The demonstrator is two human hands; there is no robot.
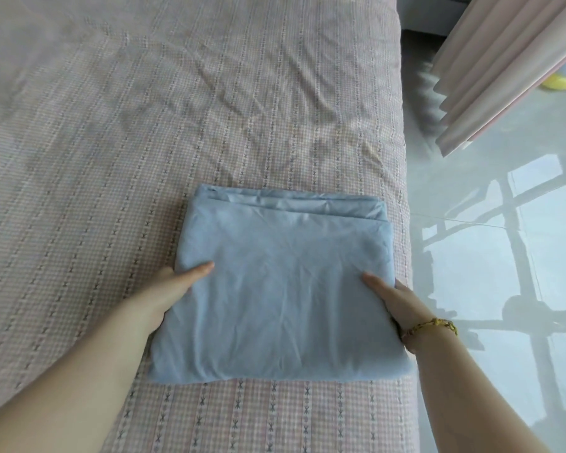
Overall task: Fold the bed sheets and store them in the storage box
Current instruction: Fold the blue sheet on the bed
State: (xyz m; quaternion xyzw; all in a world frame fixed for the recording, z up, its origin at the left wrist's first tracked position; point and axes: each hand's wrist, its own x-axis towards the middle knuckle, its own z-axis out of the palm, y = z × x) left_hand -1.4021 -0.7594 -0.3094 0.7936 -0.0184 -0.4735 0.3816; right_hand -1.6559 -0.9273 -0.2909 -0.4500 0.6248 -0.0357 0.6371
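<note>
Folded blue bed sheet [281, 282]: soft, light, will sag. Left hand [174, 286] at its 9 o'clock, right hand [397, 300] at 3 pinch it, thumbs on top; I'd scoop underneath

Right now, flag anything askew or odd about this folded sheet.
The folded blue sheet has an uneven far edge: lower layers stick out past the top fold. The left hand and right hand grip its sides.

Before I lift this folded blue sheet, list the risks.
The folded light-blue fabric sheet is gripped only at its sides by the left hand and right hand; its stacked layers may sag open. It lies near the edge of the pink checked bedcover and could drop onto the glossy floor.
</note>
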